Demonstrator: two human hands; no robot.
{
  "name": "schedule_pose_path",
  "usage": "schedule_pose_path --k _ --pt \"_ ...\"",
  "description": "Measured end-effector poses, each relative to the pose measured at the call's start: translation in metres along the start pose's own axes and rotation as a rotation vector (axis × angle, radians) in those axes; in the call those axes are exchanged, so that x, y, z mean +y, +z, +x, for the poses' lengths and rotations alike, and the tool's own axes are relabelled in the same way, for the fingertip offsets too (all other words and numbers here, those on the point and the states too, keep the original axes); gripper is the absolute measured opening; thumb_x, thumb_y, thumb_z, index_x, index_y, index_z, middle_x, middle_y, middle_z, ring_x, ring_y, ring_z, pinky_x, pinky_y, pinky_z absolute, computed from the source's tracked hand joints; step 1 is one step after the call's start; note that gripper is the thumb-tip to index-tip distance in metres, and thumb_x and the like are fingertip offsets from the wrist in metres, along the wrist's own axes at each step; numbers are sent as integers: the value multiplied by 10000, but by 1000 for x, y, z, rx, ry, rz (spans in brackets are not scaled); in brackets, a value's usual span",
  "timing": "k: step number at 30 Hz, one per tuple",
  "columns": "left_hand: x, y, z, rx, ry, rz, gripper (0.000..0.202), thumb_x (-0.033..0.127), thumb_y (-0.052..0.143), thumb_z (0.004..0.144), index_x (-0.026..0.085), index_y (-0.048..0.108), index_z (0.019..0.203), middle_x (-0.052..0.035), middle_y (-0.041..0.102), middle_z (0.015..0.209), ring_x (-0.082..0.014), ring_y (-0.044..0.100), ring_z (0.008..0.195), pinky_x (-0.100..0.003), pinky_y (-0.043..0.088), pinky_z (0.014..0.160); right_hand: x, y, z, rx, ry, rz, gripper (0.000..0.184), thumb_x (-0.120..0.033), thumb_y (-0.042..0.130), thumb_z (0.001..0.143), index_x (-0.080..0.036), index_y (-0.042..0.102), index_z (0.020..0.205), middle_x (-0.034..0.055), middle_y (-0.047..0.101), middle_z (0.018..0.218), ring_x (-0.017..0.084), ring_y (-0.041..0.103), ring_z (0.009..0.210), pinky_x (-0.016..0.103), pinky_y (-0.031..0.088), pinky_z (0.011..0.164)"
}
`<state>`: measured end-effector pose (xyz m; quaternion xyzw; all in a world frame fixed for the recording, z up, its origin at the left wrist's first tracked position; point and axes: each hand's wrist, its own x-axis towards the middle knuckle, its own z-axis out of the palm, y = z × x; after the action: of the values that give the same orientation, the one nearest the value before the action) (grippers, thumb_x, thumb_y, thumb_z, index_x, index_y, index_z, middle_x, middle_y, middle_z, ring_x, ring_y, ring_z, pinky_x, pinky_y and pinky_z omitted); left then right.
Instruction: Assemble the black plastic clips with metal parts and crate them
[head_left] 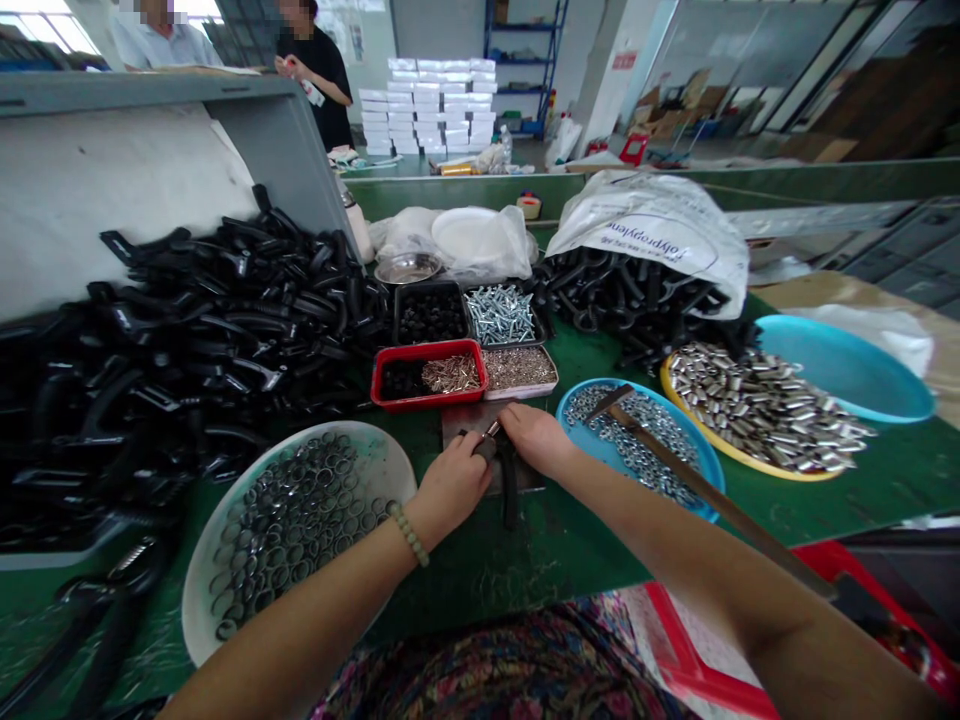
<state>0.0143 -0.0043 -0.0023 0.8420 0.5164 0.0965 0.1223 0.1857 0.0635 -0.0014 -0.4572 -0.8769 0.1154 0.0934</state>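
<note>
Blk handle (510, 490) is btwn the hands, just above a metal plate (531, 478) on the green bench (517, 580), its long end pointing toward the wearer; a small metal pc (492, 430) shows at its upper end. L hand (454, 485), w/ bead bracelet (409, 535) at the wrist, has its fingers curled round the handle's upper end, gripping it. R hand (538, 440) has its fingertips closed on the metal pc; exact contact partly hidden. Just beyond the plate: red tray (420, 402) w/ blk bits on its L side & copper-col. pins on its R; beside it a wht tray (525, 392) of tiny metal pcs. Behind those, a blk tray of dk pcs (431, 318) & one of silver screws (501, 315). L of the hands, a pale bowl (405, 460) of metal rings (300, 520); past it a big pile of blk handles (225, 330) spilling from a tipped grey bin (300, 150). R side: blue bowl (600, 450) of small metal pcs w/ a hammer (690, 475) lying across it, then yellow basin (787, 474) heaped w/ silver cylinders (765, 410), & a lt-blue basin (840, 365) behind. Wht bag (652, 225) w/ more blk parts (630, 290) at its mouth. Bkgd: two ppl, L, beyond the bin; stacked wht boxes (442, 105); blue shelving (525, 62).
</note>
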Motion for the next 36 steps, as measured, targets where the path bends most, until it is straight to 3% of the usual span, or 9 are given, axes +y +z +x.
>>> schedule_pose_path --k 5,9,11,14,19,24,27,31,36 --pt "1 1 -1 7 5 15 229 252 395 913 165 602 963 -86 521 1135 -212 500 1014 -345 456 911 8 -12 -14 26 15 89 286 -193 377 925 -172 585 1120 100 635 1077 193 584 1015 319 453 881" --pt "-1 0 -2 -14 2 15 223 244 398 909 170 585 1004 -78 511 1140 -201 516 979 -326 478 866 67 -31 -70 235 362 -97 403 -335 436 903 -139 501 1249 173 596 1170 291 548 1090 453 436 907" --pt "-2 0 -2 -36 6 10 221 243 396 910 169 584 1001 -74 516 1119 -195 525 961 -318 482 854 98 -37 -103 160 551 -319 416 -369 503 864 -132 530 1204 193 612 1109 352 553 1052 513 449 839" --pt "-3 1 -1 -50 0 18 232 248 384 914 162 588 980 -78 517 1109 -192 535 941 -316 487 836 116 -38 -133 -1 606 -421 333 -306 477 875 -124 562 1141 194 633 1042 342 603 955 480 481 770" --pt "-2 1 -1 -49 -13 17 225 228 396 905 162 583 1011 -84 520 1119 -197 536 951 -324 486 832 53 -37 -114 127 574 -106 422 -313 306 942 -161 424 1318 171 630 1126 274 675 848 405 522 714" --pt "-1 0 -1 -38 -42 -2 214 226 407 903 178 581 1018 -78 530 1082 -193 539 946 -319 478 832 -13 -42 -78 118 280 308 421 -303 302 951 -234 386 1358 81 662 1135 215 646 1008 334 523 816" --pt "-1 0 0 -37 -37 -9 201 227 408 904 171 593 960 -78 537 1060 -190 542 938 -315 475 838 -21 -44 -70 187 303 344 436 -291 310 949 -218 372 1374 89 652 1159 216 620 1064 346 508 859" --pt "-1 0 0 -38 -26 -15 200 218 411 900 167 602 927 -77 541 1072 -193 539 952 -318 472 849 -21 -48 -65 22 312 337 410 -289 323 949 -225 432 1339 91 681 1099 226 664 967 347 522 810" --pt "-3 0 1 -26 -14 -8 202 212 417 892 160 612 880 -83 548 1059 -203 542 948 -323 480 833 -26 -52 -61 92 324 313 416 -279 325 948 -210 411 1350 105 673 1115 221 666 958 328 519 777"
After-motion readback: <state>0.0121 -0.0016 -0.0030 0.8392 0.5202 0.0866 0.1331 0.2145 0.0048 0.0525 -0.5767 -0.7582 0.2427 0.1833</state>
